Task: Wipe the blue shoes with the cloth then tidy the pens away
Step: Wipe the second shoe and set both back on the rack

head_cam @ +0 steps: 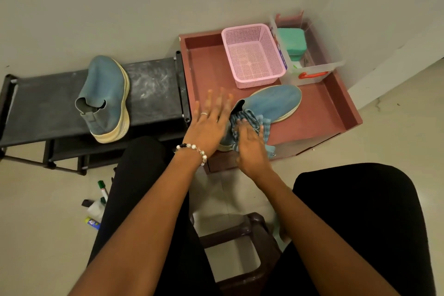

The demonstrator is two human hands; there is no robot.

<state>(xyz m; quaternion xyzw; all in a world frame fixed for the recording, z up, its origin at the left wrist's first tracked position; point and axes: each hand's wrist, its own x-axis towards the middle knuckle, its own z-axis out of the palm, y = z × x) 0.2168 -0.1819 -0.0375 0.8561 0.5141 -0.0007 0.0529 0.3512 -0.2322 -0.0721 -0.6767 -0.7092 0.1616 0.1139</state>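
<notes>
Fingers [242, 125] of right hand [252, 149] press cloth [254, 125] onto shoe [276, 101].

Both blue shoes, one on the rack [105, 97] and one on the tray [274, 101], look like matt, suede-like fabric with pale, ribbed rubbery soles. The checked cloth [252, 125] is soft woven fabric, crumpled. The black rack [153, 89] has a matt, scuffed, dusty top on thin metal tubes. The pink basket [252, 55] is perforated plastic; the clear box [312, 69] is translucent plastic. The reddish tray [336, 98] looks matt and smooth.
</notes>
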